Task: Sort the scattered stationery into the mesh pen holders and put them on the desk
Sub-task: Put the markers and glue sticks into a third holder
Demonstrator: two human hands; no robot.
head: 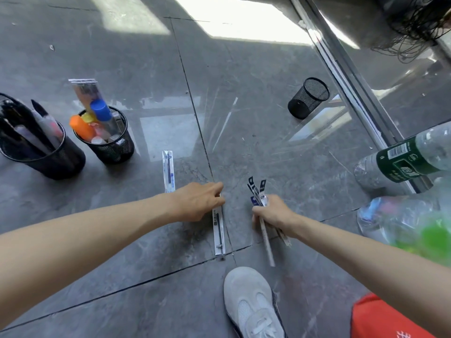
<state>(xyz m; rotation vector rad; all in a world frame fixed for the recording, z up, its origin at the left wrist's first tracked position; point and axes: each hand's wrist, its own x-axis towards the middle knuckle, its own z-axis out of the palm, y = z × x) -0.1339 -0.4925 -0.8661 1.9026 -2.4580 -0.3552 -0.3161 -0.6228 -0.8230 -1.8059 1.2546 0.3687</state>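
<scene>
- The left arm reaches forward and across from the lower left, forearm bare, wrist nearly straight, palm turned down toward the grey tiled floor (pixel 146 57).
- The left hand (pixel 197 201) is curled, its fingertips bunched at the upper end of a packaged pen refill (pixel 219 234) that lies flat on the floor; the fingers touch the packet, but whether they have a firm pinch on it cannot be told from here.
- The right arm comes in from the lower right, also bare, with the wrist bent slightly inward.
- The right hand (pixel 274 213) is clenched around a bundle of refill packets (pixel 258 191), which stick out above the fist and trail below it toward the floor.
- A second loose refill packet (pixel 168 170) lies on the floor just left of the left hand, apart from it.
- Two filled mesh pen holders stand at the far left: one with dark pens and markers (pixel 46 152), one with glue sticks and coloured caps (pixel 107 140), just beside each other.
- An empty mesh holder (pixel 308 97) stands tilted, well apart, near a glass panel's edge at the upper right.
- Plastic bottles (pixel 402 162) lie at the right edge.
- A pale sneaker (pixel 251 303) is planted on the floor below the hands.
</scene>
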